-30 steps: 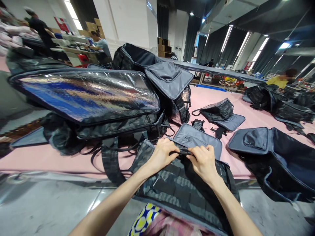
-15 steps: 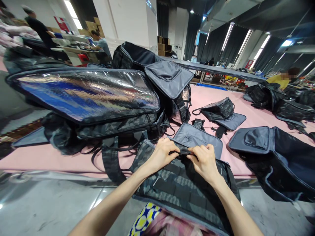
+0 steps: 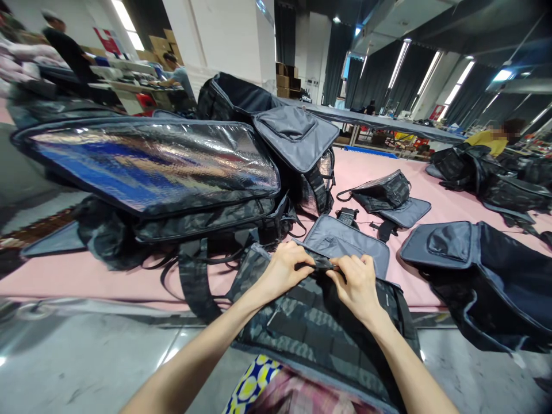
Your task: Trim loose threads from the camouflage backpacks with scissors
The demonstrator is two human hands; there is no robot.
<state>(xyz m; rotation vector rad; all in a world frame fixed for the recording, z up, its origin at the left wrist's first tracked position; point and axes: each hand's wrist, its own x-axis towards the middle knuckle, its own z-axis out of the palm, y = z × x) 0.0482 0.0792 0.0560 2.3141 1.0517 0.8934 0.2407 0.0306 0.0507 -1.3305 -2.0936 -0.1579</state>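
A dark camouflage bag (image 3: 310,328) lies in front of me, its near end hanging past the table edge toward my lap. My left hand (image 3: 288,267) pinches the bag's far top edge between thumb and fingers. Close by on the same edge, my right hand (image 3: 356,284) is closed in a pinch too. Between the two hands runs a short dark stretch of strap or seam; its exact kind is hard to make out. Beyond them a grey lined flap (image 3: 349,238) lies spread on the table.
Left stands a large camouflage bag with a shiny silver lining (image 3: 172,161). Another open bag (image 3: 297,135) leans behind it. At right, a bag with a grey lid (image 3: 448,244) overhangs the pink table (image 3: 107,279). A smaller piece (image 3: 388,192) lies farther back. Several people work beyond.
Both hands stay pinched on the bag's edge. The right hand has shifted very slightly, and the dark piece between the hands looks a little turned.
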